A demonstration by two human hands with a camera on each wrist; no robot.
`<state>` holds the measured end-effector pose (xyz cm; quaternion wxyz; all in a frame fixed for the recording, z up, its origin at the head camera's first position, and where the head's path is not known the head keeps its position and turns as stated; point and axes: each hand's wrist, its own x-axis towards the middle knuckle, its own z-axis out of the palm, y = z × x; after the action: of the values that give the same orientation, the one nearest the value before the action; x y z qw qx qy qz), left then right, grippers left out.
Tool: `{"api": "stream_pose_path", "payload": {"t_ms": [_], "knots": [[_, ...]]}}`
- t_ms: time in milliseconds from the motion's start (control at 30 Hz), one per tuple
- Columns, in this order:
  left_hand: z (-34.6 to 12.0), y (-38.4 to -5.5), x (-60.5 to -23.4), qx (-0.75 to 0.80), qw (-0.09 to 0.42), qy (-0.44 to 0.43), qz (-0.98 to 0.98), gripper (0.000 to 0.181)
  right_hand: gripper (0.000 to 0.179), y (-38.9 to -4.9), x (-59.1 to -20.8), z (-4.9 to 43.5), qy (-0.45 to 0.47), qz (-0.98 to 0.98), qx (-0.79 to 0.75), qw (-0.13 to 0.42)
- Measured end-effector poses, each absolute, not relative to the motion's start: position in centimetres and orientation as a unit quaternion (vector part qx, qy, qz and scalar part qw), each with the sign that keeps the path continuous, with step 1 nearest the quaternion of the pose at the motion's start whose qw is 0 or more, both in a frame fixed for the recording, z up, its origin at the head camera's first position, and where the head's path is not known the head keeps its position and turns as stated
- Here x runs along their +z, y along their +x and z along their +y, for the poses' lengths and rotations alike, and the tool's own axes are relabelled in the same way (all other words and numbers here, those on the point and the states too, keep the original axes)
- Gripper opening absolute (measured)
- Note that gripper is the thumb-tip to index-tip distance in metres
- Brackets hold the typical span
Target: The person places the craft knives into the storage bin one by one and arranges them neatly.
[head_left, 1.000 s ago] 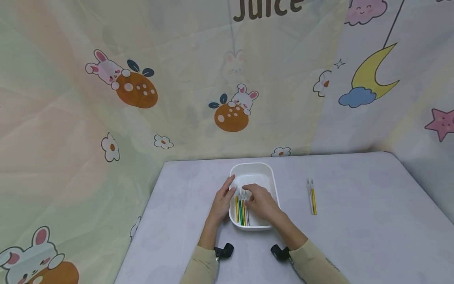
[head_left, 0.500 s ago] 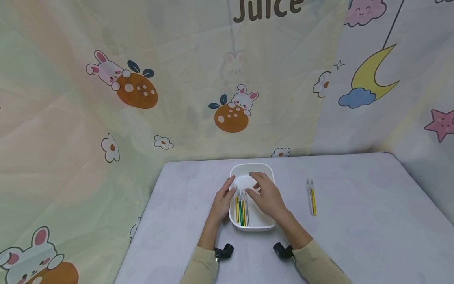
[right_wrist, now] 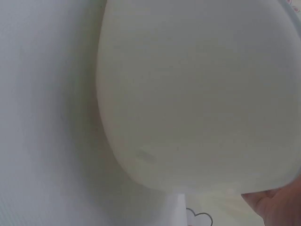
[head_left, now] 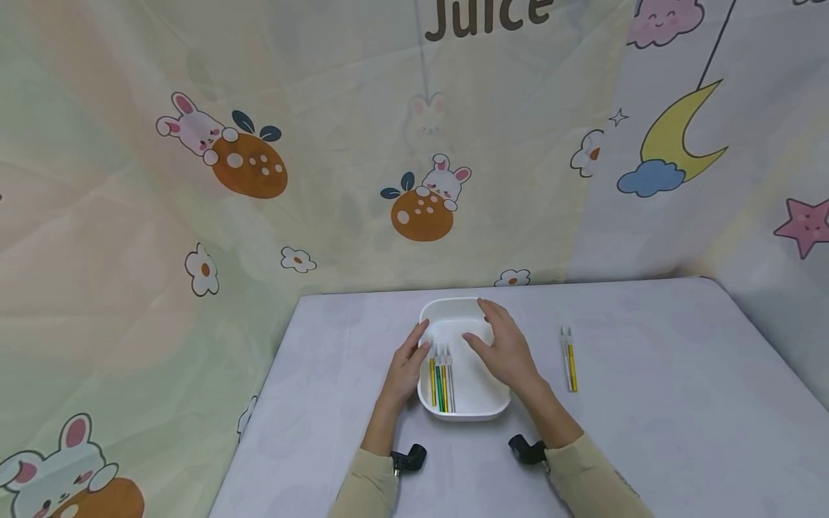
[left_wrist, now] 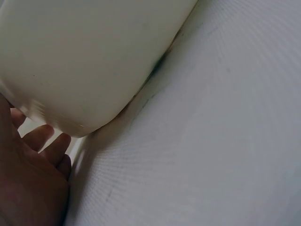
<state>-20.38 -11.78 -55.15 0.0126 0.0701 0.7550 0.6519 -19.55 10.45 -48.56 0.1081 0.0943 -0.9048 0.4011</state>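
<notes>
Over there I'd steady the white tray only lightly with the left hand, which rests at its left rim with fingers fairly straight, and carry the right hand clear of the row without shoving the wall; its thumb and fingers are spread wide at the tray's right side, with no pen between them that I can see. The thin pens lie side by side in the tray's left half, low centre of the frame, pale narrow ends toward the top, long axis nearly upright; the loose pair on the desk, right of centre, points the same way, leaning slightly
</notes>
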Motion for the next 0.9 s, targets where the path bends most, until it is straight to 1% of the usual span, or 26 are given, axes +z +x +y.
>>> {"api": "stream_pose_path", "payload": {"t_ms": [333, 900], "knots": [[-11.7, -20.4, -55.2, 0.652, 0.010, 0.070, 0.755, 0.049, 0.076, -20.1, -48.6, 11.8, 0.073, -0.905, 0.403, 0.112], [-11.8, -20.2, -55.2, 0.654, 0.013, 0.069, 0.753, 0.047, 0.078, -20.4, -48.4, 14.2, 0.017, -0.911, 0.404, 0.085]]}}
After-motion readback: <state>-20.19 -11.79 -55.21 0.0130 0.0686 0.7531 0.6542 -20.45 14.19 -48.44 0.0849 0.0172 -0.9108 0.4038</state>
